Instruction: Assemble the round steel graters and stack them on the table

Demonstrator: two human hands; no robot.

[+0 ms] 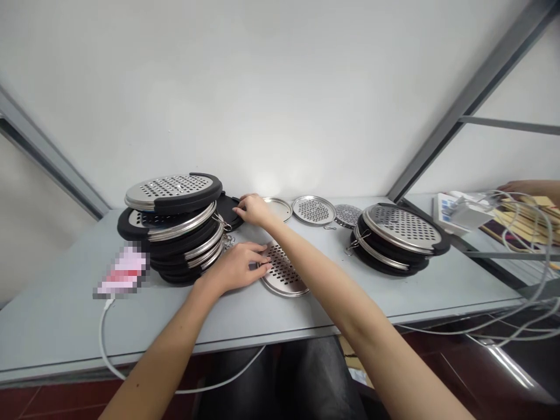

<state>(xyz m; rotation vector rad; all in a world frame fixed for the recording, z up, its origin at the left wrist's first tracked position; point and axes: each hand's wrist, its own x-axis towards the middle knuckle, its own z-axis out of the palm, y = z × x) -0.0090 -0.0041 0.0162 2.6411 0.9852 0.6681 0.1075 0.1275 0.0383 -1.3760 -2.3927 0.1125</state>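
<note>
A round metal grater disc (286, 277) with slotted holes lies flat on the table in front of me. My left hand (240, 265) rests at its left edge, fingers apart and fingertips touching the metal. My right hand (254, 210) reaches across to the back, its fingers bent down at the edge of a black round holder (228, 211). That holder is partly hidden behind a stack of grater discs (184, 227) with black rims. Just right of my right hand lies a plain metal ring (280, 209), partly covered by the hand.
Farther right at the back lie a perforated disc (314, 210), a finer one (347, 215) and a small wire clip (329, 227). Another rimmed stack (398, 239) stands right. A phone (122, 271) with a white cable lies left. A power strip (444, 213) sits beyond the metal post.
</note>
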